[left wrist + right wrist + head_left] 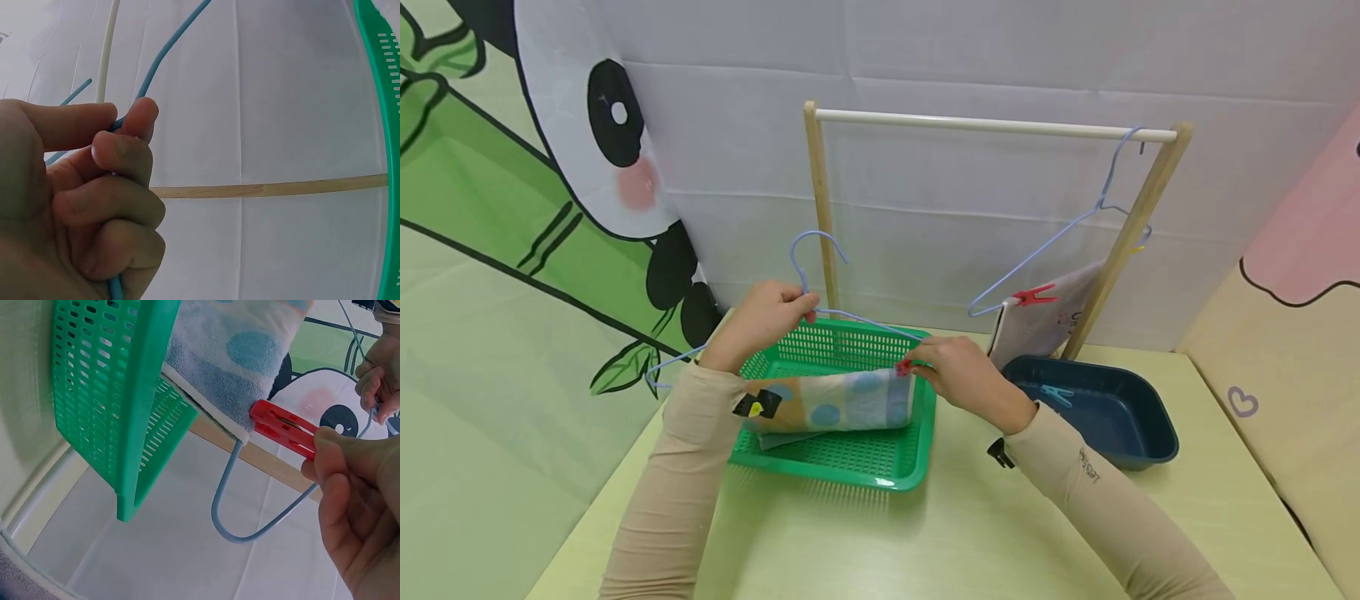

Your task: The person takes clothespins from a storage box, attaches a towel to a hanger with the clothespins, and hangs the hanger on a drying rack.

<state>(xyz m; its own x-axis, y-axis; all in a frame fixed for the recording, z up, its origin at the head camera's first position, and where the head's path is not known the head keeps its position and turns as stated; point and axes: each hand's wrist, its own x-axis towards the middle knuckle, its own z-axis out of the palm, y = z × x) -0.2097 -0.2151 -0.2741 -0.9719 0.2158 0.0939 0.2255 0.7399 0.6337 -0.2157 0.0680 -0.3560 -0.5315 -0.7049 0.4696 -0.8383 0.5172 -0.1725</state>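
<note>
Blue hanger (pixel 242 539): left hand (pixel 763 317) grips | red clip (pixel 280 429): right hand (pixel 962 377) pinches | towel (pixel 850 404): sleeve (pixel 681 450) hides left end from us

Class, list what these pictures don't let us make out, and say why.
- Head view: most of the darker cloth in the green basket, covered by the spotted towel.
- Head view: part of the held hanger, behind the left hand and sleeve.
- Left wrist view: most of the basket, cut off by the right edge.
</note>
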